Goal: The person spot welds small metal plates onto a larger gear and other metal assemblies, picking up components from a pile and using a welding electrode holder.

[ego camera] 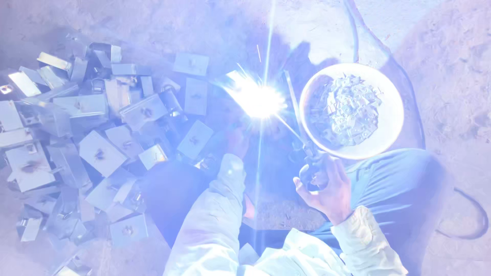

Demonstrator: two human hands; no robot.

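A blinding white welding arc [258, 99] flares on the ground in front of me and washes out what lies under it. My right hand [325, 186] is closed around the electrode holder [312, 166], whose thin rod [292, 105] slants up-left toward the arc. My left hand [238, 143] reaches forward just below the arc, mostly lost in the glare; what it touches cannot be made out. Both sleeves are pale.
A heap of several square metal plates and brackets [76, 133] covers the ground at left. A white bowl [391, 92] holding small metal pieces sits at right. A dark cable [473, 214] curves across the dirt on the right. My blue-trousered knee [399, 179] is below the bowl.
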